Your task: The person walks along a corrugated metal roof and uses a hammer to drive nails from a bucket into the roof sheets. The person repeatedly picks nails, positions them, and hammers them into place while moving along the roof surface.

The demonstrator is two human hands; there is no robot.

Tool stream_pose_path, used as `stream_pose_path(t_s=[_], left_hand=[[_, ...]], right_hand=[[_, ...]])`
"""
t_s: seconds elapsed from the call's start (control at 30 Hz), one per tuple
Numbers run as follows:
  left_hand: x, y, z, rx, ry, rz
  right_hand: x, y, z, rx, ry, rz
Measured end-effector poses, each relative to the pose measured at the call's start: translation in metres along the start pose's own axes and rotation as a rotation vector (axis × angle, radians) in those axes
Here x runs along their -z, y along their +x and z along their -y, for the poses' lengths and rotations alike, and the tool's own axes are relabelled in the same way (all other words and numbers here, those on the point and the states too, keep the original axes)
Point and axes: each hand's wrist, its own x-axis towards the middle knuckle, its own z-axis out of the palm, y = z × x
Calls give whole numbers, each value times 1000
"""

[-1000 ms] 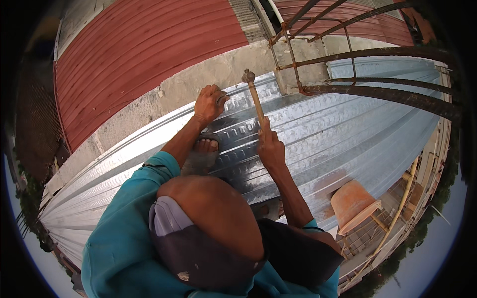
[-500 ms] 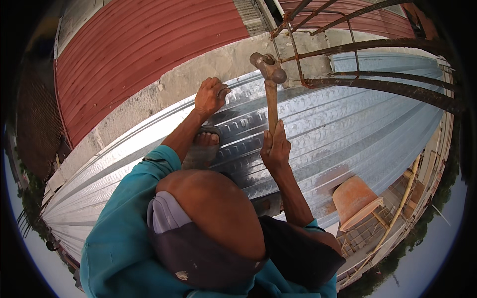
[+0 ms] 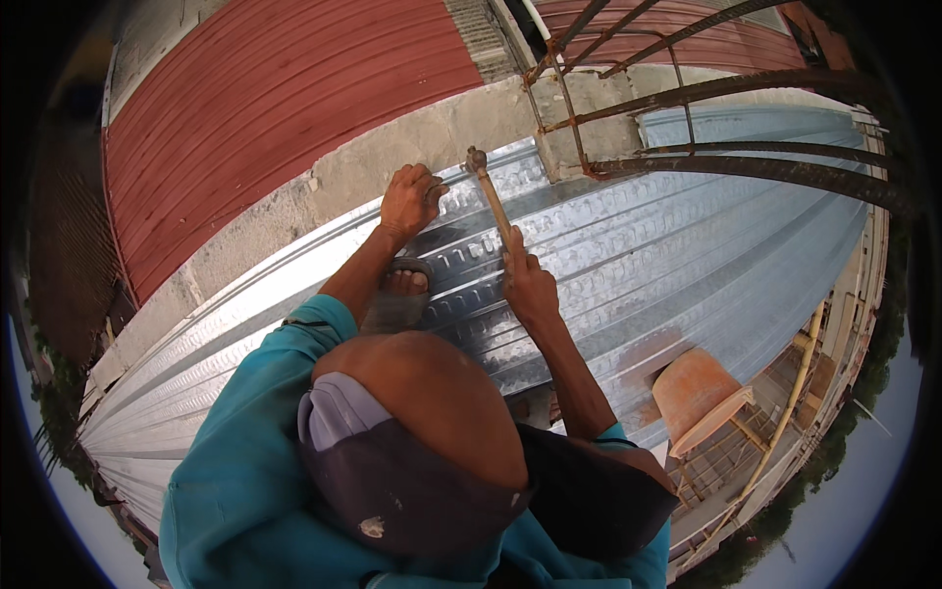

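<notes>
Across the rooftop, ribbed silver metal decking (image 3: 638, 265) spreads beneath a crouching person (image 3: 235, 442) in teal. Beyond it slopes a red corrugated roof (image 3: 275, 118), with a concrete ledge (image 3: 392, 147) between the two. Rusty reinforcing bars (image 3: 746, 172) reach in from the upper right; an orange bucket (image 3: 697, 393) sits at the lower right. The wooden-handled hammer (image 3: 496, 208) is over the decking, its head near the ledge. The right hand (image 3: 532, 285) wraps firmly around its handle. Beside the hammer head, the left hand (image 3: 408, 201) is at the decking's edge, fingers curled; I cannot tell whether they pinch anything. One sandalled foot (image 3: 407, 282) is just below it.
</notes>
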Motion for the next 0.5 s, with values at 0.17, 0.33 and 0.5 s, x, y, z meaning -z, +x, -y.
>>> stream_pose_path(t_s=[0.17,0.33,0.5], left_hand=[[-1,7,-4,-38,8,-18],[-5,1,0,-26,-4,-35],[-3,7,-4,-54,-2,-30]], right_hand=[[20,-2,-1,225,228,-412],[-3,1,-10,43,-22,15],[8,-4,2,145,201,-363]])
